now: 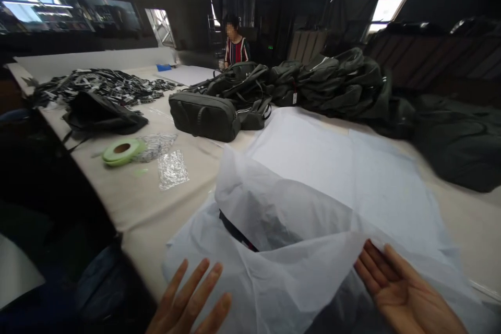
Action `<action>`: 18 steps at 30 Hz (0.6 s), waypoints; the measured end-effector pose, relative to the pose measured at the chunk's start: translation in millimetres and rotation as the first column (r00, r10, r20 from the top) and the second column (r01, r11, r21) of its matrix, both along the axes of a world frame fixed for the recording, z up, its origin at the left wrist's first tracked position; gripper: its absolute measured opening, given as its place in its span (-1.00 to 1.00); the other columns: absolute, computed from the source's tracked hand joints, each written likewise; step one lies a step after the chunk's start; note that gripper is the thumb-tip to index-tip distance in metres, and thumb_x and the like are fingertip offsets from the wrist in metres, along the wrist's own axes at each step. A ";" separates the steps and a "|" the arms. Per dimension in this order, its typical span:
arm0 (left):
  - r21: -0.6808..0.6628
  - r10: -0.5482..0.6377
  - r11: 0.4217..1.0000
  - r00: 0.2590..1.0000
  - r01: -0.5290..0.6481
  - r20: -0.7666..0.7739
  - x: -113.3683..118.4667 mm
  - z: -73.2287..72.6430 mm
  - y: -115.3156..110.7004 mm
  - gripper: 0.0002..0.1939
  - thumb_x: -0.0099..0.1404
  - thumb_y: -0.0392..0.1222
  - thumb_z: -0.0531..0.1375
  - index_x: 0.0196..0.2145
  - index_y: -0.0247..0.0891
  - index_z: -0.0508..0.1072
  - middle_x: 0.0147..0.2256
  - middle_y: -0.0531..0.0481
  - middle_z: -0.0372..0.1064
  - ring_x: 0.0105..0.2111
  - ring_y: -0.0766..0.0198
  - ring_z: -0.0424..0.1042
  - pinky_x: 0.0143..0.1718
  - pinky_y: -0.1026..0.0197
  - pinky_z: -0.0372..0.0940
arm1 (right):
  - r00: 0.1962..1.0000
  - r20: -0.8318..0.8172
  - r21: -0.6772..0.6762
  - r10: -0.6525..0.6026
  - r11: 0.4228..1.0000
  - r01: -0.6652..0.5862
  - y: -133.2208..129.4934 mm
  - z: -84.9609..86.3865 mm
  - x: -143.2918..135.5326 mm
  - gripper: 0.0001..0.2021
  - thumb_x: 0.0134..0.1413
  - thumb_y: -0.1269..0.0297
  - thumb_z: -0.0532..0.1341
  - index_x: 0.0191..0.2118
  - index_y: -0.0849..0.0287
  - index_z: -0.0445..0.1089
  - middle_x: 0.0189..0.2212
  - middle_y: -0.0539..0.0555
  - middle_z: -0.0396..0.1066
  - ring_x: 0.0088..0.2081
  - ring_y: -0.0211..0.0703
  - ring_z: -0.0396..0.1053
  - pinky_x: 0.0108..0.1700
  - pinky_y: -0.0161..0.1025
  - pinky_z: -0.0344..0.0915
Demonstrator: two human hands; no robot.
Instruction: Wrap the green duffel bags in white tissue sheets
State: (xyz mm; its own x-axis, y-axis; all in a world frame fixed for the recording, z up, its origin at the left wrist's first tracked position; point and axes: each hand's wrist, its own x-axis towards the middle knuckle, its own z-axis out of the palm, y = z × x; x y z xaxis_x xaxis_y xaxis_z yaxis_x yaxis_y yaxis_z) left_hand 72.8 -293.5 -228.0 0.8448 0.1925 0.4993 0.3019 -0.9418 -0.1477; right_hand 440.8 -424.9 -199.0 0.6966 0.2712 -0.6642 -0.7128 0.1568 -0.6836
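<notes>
A translucent white plastic bag (289, 271) lies in front of me with its mouth gaping. Through the opening shows a dark item (237, 232) with a small red spot; most of it is hidden by the plastic. My left hand (191, 300) is spread at the bag's near left side, fingers apart, holding nothing. At the bag's right edge is my right hand (397, 282), palm turned up and thumb apart, its fingertips against the plastic without closing on it. White plastic sheets (336, 167) lie flat beyond the bag.
Dark green bags (332, 81) are heaped across the table (148, 209), one long bag (203, 115) at the front. On the left are a green tape roll (123, 150), a clear packet (173, 169), a black bag (102, 115) and piled straps (105, 83). A person (237, 47) stands behind.
</notes>
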 end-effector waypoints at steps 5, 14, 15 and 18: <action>-0.141 0.030 0.990 0.984 -0.004 0.177 -10.2 -5.3 30.4 -0.58 0.32 -0.47 -0.05 0.01 -0.21 0.42 0.05 -0.07 0.43 0.17 0.09 0.28 0.28 -0.11 0.05 | 0.999 -0.039 -0.065 -0.035 0.997 0.033 9.2 18.4 -5.5 -0.87 0.12 0.47 0.16 -0.27 0.11 0.40 -0.28 0.05 0.51 -0.33 -0.17 0.53 -0.36 -0.25 0.56; -0.572 0.004 0.816 0.990 0.080 0.144 -15.2 82.3 140.9 -0.87 0.38 -0.17 0.12 -0.21 -0.16 0.47 -0.33 0.05 0.50 -0.33 0.28 0.48 -0.26 0.30 0.35 | 0.998 0.000 -0.029 -0.066 0.997 0.066 13.7 28.0 -10.7 -0.84 0.15 0.58 0.11 -0.31 0.23 0.38 -0.35 0.11 0.53 -0.33 -0.05 0.54 -0.36 -0.12 0.57; -0.628 0.048 0.778 0.994 0.026 0.100 -3.3 91.5 163.1 -0.84 0.37 -0.09 0.13 -0.24 -0.16 0.47 -0.35 0.07 0.49 -0.36 0.28 0.47 -0.32 0.31 0.33 | 0.998 0.013 -0.019 -0.056 0.998 0.056 13.7 27.7 -11.1 -0.84 0.14 0.59 0.11 -0.28 0.26 0.38 -0.33 0.14 0.53 -0.30 -0.03 0.55 -0.33 -0.10 0.57; -0.682 0.274 0.703 0.962 -0.199 0.003 37.9 108.3 229.4 -0.75 0.31 0.01 0.16 -0.20 -0.19 0.49 -0.39 0.04 0.48 -0.38 0.21 0.47 -0.34 0.26 0.33 | 0.998 0.049 -0.015 -0.030 0.999 0.031 14.5 27.0 -12.6 -0.84 0.13 0.62 0.10 -0.23 0.31 0.37 -0.30 0.17 0.53 -0.26 -0.03 0.55 -0.22 -0.09 0.56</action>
